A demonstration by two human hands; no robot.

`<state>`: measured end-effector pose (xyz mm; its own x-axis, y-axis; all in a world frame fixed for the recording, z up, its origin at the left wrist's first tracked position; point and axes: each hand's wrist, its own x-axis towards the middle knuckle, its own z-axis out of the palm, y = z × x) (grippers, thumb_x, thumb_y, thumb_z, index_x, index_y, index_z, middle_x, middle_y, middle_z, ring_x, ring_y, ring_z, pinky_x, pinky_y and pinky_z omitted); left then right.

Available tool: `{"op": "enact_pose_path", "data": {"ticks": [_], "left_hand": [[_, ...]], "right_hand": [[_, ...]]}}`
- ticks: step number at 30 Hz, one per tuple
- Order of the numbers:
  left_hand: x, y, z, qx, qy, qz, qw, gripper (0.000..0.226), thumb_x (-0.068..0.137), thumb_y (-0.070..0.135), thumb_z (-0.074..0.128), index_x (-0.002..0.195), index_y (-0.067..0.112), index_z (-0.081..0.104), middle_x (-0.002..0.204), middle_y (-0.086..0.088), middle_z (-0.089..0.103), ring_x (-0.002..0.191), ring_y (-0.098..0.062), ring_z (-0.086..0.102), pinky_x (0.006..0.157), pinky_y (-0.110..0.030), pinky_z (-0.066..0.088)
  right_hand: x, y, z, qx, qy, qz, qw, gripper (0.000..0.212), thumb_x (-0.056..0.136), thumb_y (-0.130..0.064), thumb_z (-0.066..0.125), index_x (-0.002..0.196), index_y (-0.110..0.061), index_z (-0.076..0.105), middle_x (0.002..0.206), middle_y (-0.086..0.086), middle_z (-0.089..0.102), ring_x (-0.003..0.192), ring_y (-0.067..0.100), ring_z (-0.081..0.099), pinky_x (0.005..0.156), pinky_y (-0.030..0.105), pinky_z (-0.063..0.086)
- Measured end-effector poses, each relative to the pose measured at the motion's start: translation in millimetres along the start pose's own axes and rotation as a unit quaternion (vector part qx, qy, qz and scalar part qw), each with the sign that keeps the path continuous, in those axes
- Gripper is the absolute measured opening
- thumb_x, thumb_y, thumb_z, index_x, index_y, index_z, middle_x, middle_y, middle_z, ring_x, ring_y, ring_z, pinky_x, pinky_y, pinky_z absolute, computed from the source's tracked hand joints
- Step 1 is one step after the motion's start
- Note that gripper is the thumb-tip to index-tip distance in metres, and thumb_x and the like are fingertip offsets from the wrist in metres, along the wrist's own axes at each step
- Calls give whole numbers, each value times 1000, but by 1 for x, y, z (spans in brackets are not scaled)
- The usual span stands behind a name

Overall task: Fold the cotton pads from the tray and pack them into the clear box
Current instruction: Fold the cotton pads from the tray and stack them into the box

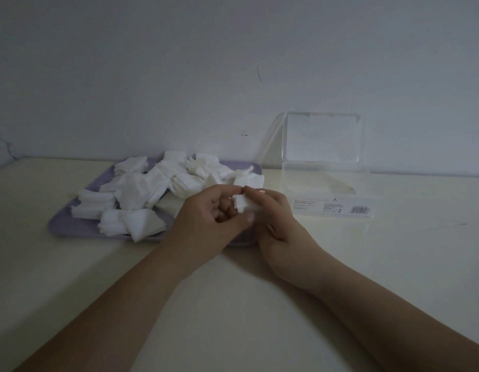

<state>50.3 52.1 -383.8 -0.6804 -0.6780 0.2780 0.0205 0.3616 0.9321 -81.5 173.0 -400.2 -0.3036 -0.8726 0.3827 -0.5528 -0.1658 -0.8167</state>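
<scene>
Dim, grey-white wall fills the upper half of the head view, with a pale, matte table (71, 277) below it. Left of centre sits a flat lavender tray (61, 226) with a low rim, loaded with a loose heap of white cotton pads (141, 194); these are thin, roughly square, fibrous and crumpled at varied angles. At centre right stands the clear box (327, 194), rigid transparent plastic with rounded corners, its hinged lid (323, 136) raised upright against the wall and a printed label with a barcode on the near wall. Whether pads already lie inside cannot be determined; the base shows only faint pale shading. Both hands meet at frame centre, over the near right corner of the tray. The left hand (206, 224) and right hand (276, 221) are closed together on a single folded pad (245, 204), pinched between fingertips and thumbs, its frayed edge facing left. Judged by appearance, the pad is very light, soft and compressible, with no stiffness; it will spring open if released and may shed fibres. Take hold at the folded edge with a light pinch, keeping the layers aligned. The open box is near, to the right of the hands.
</scene>
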Motion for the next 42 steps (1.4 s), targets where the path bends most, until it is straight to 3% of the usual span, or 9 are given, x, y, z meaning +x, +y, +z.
{"op": "enact_pose_path", "data": {"ticks": [8, 14, 19, 22, 26, 31, 34, 38, 42], "left_hand": [[-1, 10, -3, -2, -4, 28, 1000, 23, 91, 8, 73, 108, 24, 75, 88, -10, 74, 80, -34, 69, 76, -36, 60], [13, -1, -28, 178, 143, 74, 971, 26, 90, 7, 66, 102, 29, 72, 77, 7, 68, 58, -6, 56, 64, -21, 49], [7, -14, -42, 304, 65, 107, 945, 22, 83, 8, 72, 95, 26, 78, 79, 18, 67, 73, 2, 63, 70, -13, 48], [10, -12, -43, 299, 90, 102, 945, 11, 90, 15, 69, 91, 26, 71, 81, 14, 70, 67, -3, 61, 70, -26, 52], [14, -5, -42, 350, 124, 127, 920, 32, 93, 19, 66, 123, 27, 57, 126, 7, 59, 86, -17, 62, 81, -38, 53], [40, -1, -44, 462, -8, 146, 875, 64, 87, 7, 67, 142, 34, 49, 155, 11, 37, 122, -22, 60, 88, -42, 57], [53, 2, -49, 466, -51, 144, 872, 31, 89, 9, 66, 116, 24, 66, 134, 6, 55, 110, -16, 59, 92, -32, 51], [48, 10, -59, 411, 56, 120, 902, 12, 88, 22, 69, 92, 30, 61, 85, 21, 60, 71, -7, 56, 66, -32, 47], [35, 20, -54, 55, 115, -12, 992, 13, 91, 8, 69, 100, 17, 65, 68, 13, 64, 51, -6, 51, 46, -19, 35]], "right_hand": [[5, -7, -10, 54, 71, 99, 991, 47, 93, -21, 75, 137, -32, 59, 125, -9, 70, 111, 8, 70, 98, 32, 57], [7, -16, -15, 51, 149, 117, 981, 15, 91, -15, 73, 103, -23, 71, 96, -6, 77, 87, 6, 71, 74, 19, 54], [23, -23, 0, 9, 173, 124, 977, 15, 92, -20, 70, 105, -24, 64, 88, -3, 75, 81, 12, 69, 71, 27, 51], [33, -21, 6, -20, 165, 132, 977, 16, 93, -23, 69, 108, -24, 62, 88, -4, 73, 81, 12, 68, 71, 28, 50], [36, -13, 10, 6, 198, 140, 970, 14, 94, -23, 69, 106, -25, 62, 89, -8, 71, 79, 5, 65, 65, 21, 47], [34, -5, 6, 35, 206, 136, 969, 14, 94, -21, 70, 106, -24, 62, 91, -8, 71, 80, 2, 65, 60, 10, 46], [34, -3, 5, 49, 208, 137, 967, 14, 94, -21, 70, 106, -23, 62, 93, -8, 71, 81, 1, 64, 61, 8, 45], [35, -2, 5, 62, 206, 140, 967, 15, 94, -21, 70, 106, -24, 62, 93, -9, 71, 81, 0, 64, 61, 9, 44], [36, -2, 6, 70, 204, 143, 966, 15, 94, -22, 70, 106, -26, 62, 93, -9, 71, 81, 0, 64, 65, 18, 45]]}}
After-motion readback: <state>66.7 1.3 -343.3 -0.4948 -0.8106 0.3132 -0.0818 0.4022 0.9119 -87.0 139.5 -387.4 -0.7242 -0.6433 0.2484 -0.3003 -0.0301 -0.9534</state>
